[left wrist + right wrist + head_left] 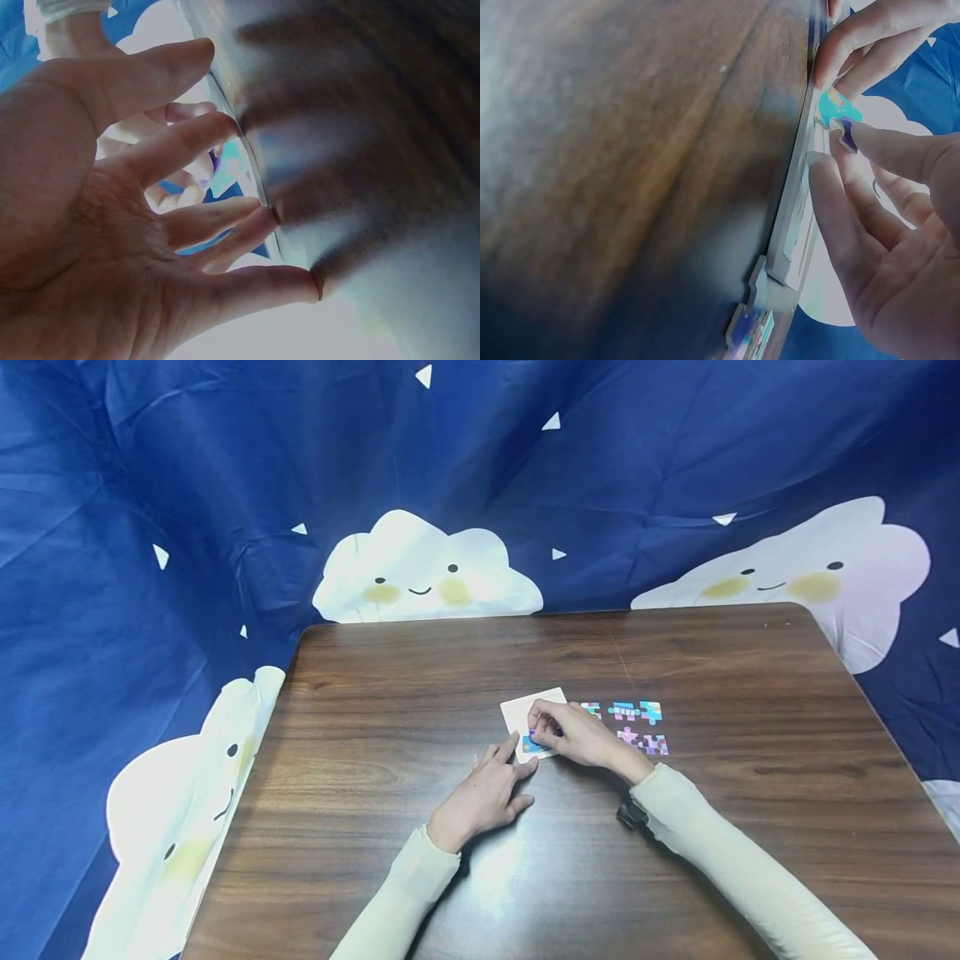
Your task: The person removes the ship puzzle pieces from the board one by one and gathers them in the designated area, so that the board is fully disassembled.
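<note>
A white puzzle tray lies at a slant on the table, with a blue and teal puzzle piece at its near left corner. My right hand is over the tray. Between its thumb and fingers it pinches a small purple puzzle piece, close to the teal piece. The fingers of my left hand are spread and fairly straight. Its fingertips touch the tray's near left corner and the table beside it. Part of the tray is hidden under my right hand.
Right of the tray lie several loose puzzle pieces, among them a blue one, a pink one and a purple one. They rest on a brown wooden table. Behind it hangs a blue curtain with clouds.
</note>
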Demonstrator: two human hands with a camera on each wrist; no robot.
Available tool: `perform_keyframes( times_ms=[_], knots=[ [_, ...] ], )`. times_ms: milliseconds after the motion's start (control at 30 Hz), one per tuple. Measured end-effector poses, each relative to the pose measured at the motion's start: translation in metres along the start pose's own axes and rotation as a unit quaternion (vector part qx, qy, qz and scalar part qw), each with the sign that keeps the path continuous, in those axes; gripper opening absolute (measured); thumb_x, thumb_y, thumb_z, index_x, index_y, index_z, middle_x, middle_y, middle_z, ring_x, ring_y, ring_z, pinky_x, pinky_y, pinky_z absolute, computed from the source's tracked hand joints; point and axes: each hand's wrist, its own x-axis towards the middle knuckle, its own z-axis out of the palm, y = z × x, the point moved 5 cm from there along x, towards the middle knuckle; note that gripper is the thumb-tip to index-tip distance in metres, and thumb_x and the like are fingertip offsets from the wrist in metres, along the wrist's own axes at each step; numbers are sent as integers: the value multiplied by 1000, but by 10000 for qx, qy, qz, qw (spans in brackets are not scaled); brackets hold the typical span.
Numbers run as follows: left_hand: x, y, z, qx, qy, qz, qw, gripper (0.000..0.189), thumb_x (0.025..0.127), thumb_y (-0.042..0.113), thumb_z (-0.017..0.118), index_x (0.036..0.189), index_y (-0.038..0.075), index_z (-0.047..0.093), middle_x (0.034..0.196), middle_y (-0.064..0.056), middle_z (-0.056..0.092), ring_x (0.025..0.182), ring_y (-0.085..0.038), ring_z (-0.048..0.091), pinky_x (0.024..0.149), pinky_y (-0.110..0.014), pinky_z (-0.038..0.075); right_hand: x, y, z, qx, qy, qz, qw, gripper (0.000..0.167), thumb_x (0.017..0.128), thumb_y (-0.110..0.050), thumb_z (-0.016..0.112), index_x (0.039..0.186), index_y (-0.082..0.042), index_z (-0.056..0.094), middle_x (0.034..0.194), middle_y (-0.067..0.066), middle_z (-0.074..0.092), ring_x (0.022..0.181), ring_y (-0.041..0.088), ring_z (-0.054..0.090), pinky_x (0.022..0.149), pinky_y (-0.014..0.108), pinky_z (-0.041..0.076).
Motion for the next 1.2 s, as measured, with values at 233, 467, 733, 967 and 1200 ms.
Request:
perform_keyframes(
  times_ms=[233,467,733,967,1200],
  knots=[
    [-1,1,-1,-14,-12,1,10000,55,96,34,74,147,17,61,168,-24,32,134,-38,52,106,-70,47,-5,4,-6,280,226,-24,9994,6,96,-11,72,100,-11,67,85,-1,70,79,11,62,75,28,51],
    [0,-1,-1,-90,-36,-31,9999,56,96,33,75,148,17,61,168,-24,32,136,-41,52,107,-71,46,-17,7,-18,511,448,106,9976,7,97,-11,72,103,-9,68,88,2,73,78,15,67,69,24,53],
    [1,-2,0,-146,-48,-40,9999,57,95,33,75,148,17,60,168,-25,32,136,-41,52,106,-73,45,-42,20,-33,669,494,485,9954,8,99,-10,71,106,-8,69,90,6,73,73,20,69,60,27,56],
    [2,-1,1,-169,-85,-67,9998,57,96,34,75,149,17,60,169,-24,31,137,-43,52,107,-73,44,-64,30,-34,451,407,658,9960,7,98,-7,71,104,-8,71,87,5,73,69,17,68,59,27,57],
    [1,-1,1,-218,-87,-80,9997,58,96,33,74,149,16,59,169,-24,30,138,-44,50,108,-75,42,-76,35,-29,323,381,630,9968,6,95,-5,73,100,-9,71,85,3,74,69,13,67,58,25,57]
  ],
)
